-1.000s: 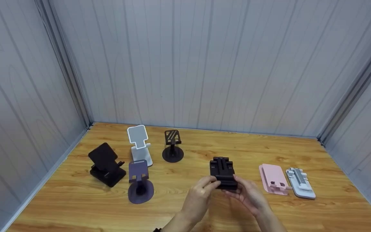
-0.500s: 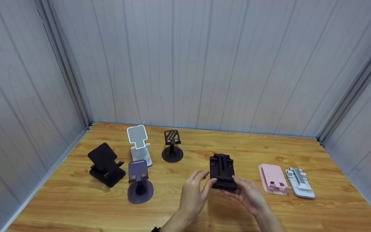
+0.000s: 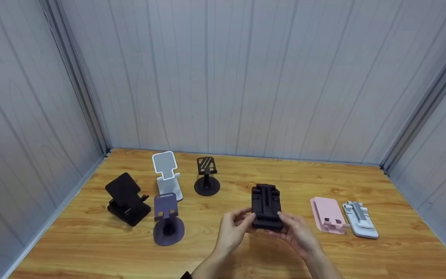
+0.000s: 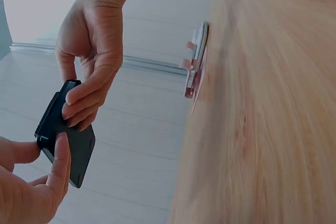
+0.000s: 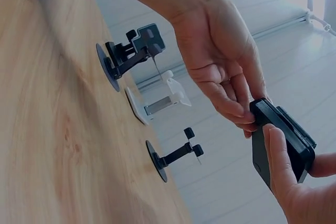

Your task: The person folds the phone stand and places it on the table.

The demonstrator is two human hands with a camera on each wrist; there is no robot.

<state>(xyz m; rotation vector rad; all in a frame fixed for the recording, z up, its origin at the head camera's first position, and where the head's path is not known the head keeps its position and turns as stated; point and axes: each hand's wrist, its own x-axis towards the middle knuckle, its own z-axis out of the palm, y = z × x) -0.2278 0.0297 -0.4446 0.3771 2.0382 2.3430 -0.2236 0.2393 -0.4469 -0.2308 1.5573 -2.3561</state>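
A folded black phone stand (image 3: pixel 266 203) is held above the table between both hands in the head view. My left hand (image 3: pixel 230 231) pinches its lower left corner with thumb and fingers. At the lower right corner my right hand (image 3: pixel 299 234) grips it, thumb at the side edge and fingers underneath. In the left wrist view the smooth underside of the black stand (image 4: pixel 76 148) shows, with fingertips pressed against it. From the right wrist the stand (image 5: pixel 281 142) appears tilted, well clear of the wooden table (image 5: pixel 68 145).
Unfolded phone stands stand at left: a black one (image 3: pixel 124 190), a white one (image 3: pixel 165 164), a purple one (image 3: pixel 166 205) and a round-based black one (image 3: pixel 207 186). A pink folded stand (image 3: pixel 328 211) and a white folded stand (image 3: pixel 365 228) lie at right. Pale panels (image 3: pixel 223 77) enclose the table.
The left hand's fingers have shifted from the stand's front bar to its lower left corner. The black stand now shows more of its length, its far end slightly farther away.
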